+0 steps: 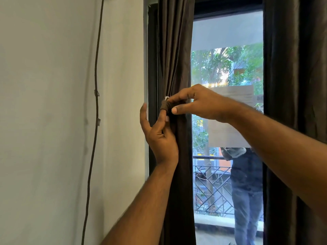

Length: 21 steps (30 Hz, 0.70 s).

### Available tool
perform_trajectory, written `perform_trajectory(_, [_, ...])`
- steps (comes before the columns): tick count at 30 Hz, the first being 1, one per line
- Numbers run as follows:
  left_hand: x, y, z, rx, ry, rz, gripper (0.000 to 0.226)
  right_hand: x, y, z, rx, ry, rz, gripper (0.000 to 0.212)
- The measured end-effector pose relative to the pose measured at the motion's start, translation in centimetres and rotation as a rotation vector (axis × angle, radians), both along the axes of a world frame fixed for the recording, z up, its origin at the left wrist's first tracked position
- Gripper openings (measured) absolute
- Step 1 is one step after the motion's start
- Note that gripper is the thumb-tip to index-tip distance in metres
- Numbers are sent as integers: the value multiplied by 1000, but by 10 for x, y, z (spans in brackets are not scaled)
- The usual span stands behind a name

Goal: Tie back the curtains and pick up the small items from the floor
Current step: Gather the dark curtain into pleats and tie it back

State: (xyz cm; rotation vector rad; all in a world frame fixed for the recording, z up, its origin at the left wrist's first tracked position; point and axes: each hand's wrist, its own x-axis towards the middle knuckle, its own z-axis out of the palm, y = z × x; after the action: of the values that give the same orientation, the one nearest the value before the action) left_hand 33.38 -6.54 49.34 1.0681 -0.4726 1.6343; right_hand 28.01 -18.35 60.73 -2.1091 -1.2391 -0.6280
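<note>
A dark brown left curtain [174, 50] hangs gathered into a narrow bundle beside the window. A brown tie-back band [165, 106] wraps the bundle at mid-height, near a small white hook [166, 98]. My left hand [159, 133] reaches up from below, its fingertips hooked on the band, thumb spread apart. My right hand [196, 103] comes from the right and pinches the band's end between thumb and forefinger. The right curtain [295, 68] hangs loose at the right edge. No floor items are in view.
A pale wall [53, 103] fills the left, with a dark cable [96, 103] clipped down it. Through the window glass [228, 68] I see trees, a balcony railing [212, 188] and a person's reflection.
</note>
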Motion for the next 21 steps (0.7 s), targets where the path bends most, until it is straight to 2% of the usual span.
perform_trajectory(2, [2,2,-1,57,16,-12,40,-1,3,-2,-31,-56,-41,19])
perform_trajectory(6, [0,9,2,158,81,99,46,10,4,-6,-30,-139,-134,10])
perform_trajectory(8, [-4,12,5,193,78,147,47,15,3,-8,-51,-253,-209,9])
perform_trajectory(10, [-12,17,10,266,86,225,40,14,2,-7,-66,-364,-274,10])
perform_trajectory(13, [-24,28,21,411,102,465,17,13,-1,-5,-90,-518,-319,12])
perform_trajectory(14, [-27,33,26,459,99,547,11,13,-2,-4,-85,-526,-308,13])
perform_trajectory(17, [-31,46,43,632,59,702,16,13,-2,-2,-37,-485,-232,31])
perform_trajectory(21, [-32,59,69,908,-44,742,19,22,0,-3,-56,-488,-266,33])
